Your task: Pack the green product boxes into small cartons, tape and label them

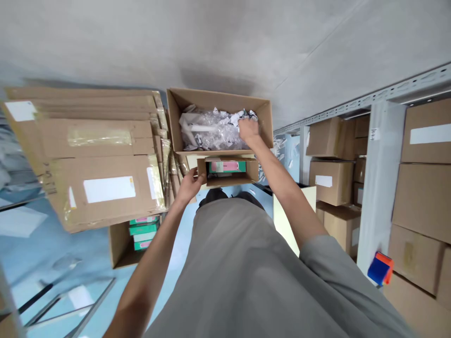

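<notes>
A small open cardboard box [230,181] sits in front of my body with a green and pink box [225,166] inside it. The fingers of my left hand [191,186] are closed on its left edge. Behind it stands a larger open carton [218,98] holding clear plastic wrap [211,134] and crumpled paper [243,116]. Reaching into the right side of that carton, my right hand [249,129] has its fingers closed on the crumpled paper; the fingertips are hidden.
Flattened cardboard boxes [105,164] are stacked at the left. Below them, an open carton [118,241] holds several green boxes [144,230]. A metal rack [378,164] with closed cartons [423,197] stands on the right, and a grey wall [141,42] rises behind.
</notes>
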`<state>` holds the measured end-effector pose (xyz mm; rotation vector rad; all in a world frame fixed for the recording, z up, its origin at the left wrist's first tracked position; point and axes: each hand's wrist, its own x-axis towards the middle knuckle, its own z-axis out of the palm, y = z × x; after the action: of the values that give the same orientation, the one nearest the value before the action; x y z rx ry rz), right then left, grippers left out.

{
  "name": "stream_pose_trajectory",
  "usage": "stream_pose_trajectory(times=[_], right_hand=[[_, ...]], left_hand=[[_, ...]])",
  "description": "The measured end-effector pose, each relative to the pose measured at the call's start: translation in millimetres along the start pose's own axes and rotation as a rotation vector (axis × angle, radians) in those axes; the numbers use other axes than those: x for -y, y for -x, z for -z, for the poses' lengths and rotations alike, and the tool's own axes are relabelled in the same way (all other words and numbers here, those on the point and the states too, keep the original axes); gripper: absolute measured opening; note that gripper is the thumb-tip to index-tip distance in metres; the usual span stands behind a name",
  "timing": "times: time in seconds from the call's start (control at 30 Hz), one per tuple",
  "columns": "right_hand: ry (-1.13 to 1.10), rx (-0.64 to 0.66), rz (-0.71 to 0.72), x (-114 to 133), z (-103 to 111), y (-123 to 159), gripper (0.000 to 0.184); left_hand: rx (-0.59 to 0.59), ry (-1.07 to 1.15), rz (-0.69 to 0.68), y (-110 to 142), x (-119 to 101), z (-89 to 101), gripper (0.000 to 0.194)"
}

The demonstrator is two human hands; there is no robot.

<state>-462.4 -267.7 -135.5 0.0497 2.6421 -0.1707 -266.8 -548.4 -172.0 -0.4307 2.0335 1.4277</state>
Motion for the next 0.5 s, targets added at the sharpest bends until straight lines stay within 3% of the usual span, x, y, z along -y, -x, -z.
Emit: stream_pose_trajectory(times=[0.1, 0.17, 0.23, 0.37, 0.5], right_hand=[[-0.135, -0.152, 0.018, -15, 13, 40, 0.041], [-0.285, -0.302, 0.082, -25, 24, 86, 0.046], [-0.415, -0.356, 0.086, -29, 31, 140, 0.048], [-0.528, -0.224, 0.029, -19, 13, 218, 0.044], [-0.339, -0.031, -0.020, -4, -24, 229, 0.044]], left_hand=[[-0.012, 0.042, 0.010, -1, 4, -0.8, 0.061], [-0.013, 0.068, 0.019, -1, 3, -2.0, 0.059], [-0.004, 0.072, 0.018, -2, -1, -3.8, 0.055], [-0.008, 0.013, 0.014, -5, -7, -10.0, 0.048], [-0.034, -0.036, -0.008, -9, -7, -14.5, 0.043]])
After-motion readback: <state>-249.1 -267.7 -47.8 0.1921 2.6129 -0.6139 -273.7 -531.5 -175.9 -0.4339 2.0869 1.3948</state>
